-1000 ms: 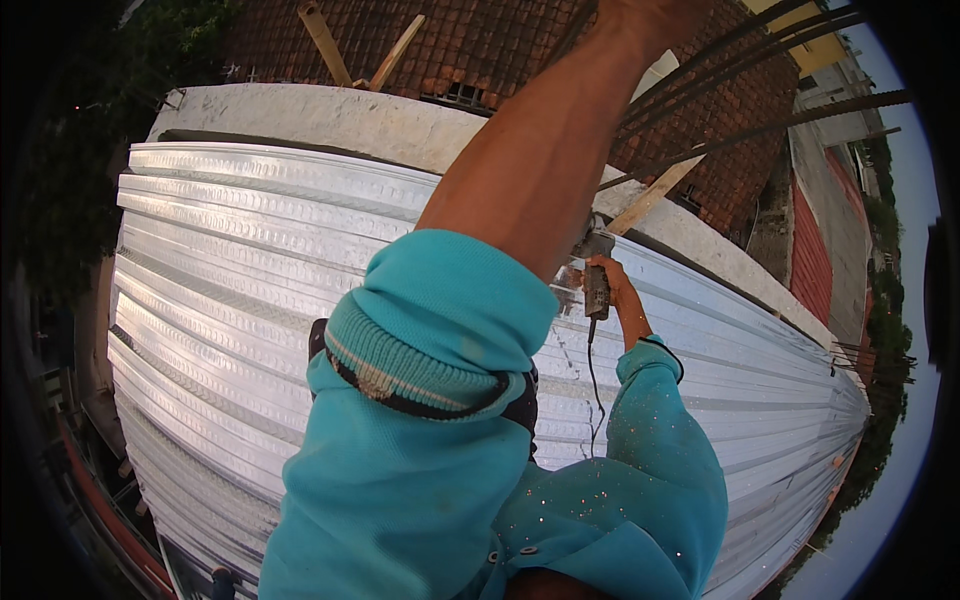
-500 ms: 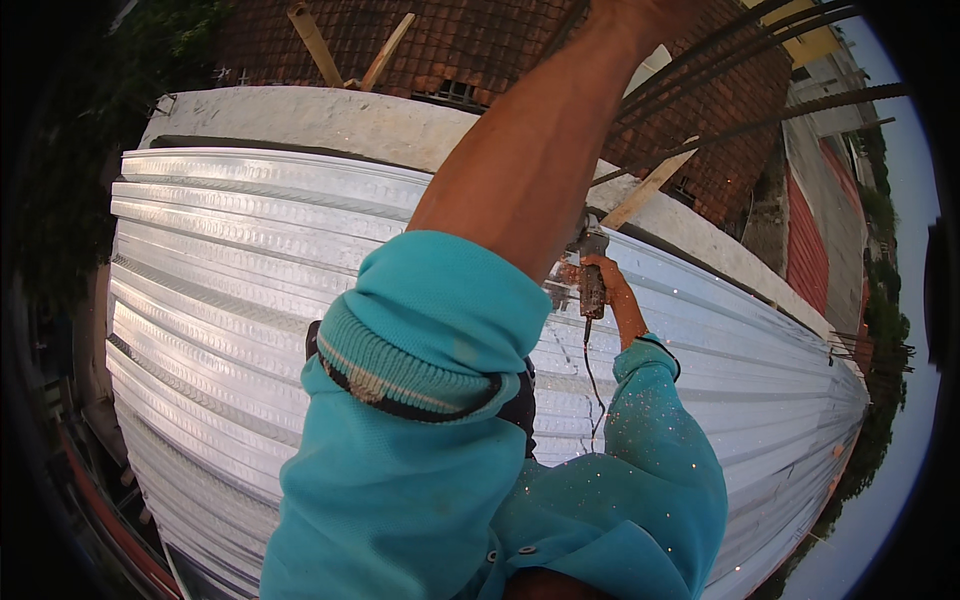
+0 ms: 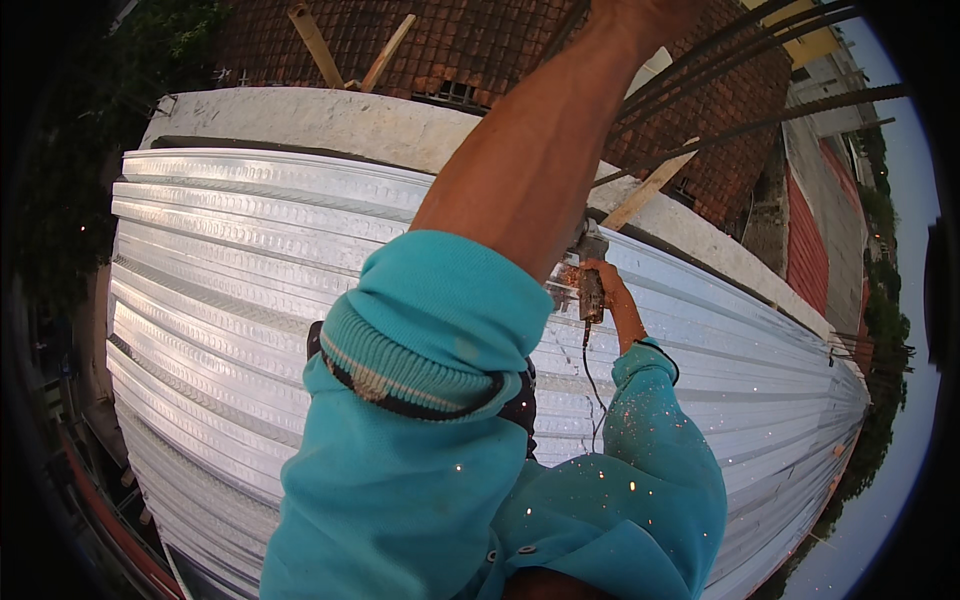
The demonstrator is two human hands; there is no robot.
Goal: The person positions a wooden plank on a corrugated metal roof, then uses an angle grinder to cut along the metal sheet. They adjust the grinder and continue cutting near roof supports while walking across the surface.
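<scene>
My right hand [image 3: 612,284] is closed around the body of an angle grinder [image 3: 592,294], held upright over the ribbed metal sheeting [image 3: 230,290]. Orange sparks fly beside the tool and drift over my right sleeve. A dark cord [image 3: 590,375] trails from the grinder's lower end. My left arm stretches across the view to the top edge, where my left hand [image 3: 650,14] is partly cut off near several steel reinforcing bars [image 3: 740,60]. Its fingers do not show, so I cannot tell what it grips. My left forearm covers the spot left of the grinder head.
A pale concrete beam [image 3: 320,122] borders the sheeting on its far side. Wooden props [image 3: 650,190] lean beyond it against a tiled roof [image 3: 400,50]. Reinforcing bars jut in at the upper right. The sheeting's left edge drops off beside trees [image 3: 70,200].
The grinder and my right hand have shifted very slightly. More sparks now show beside the tool and over my sleeves. My left arm stays almost in place.
</scene>
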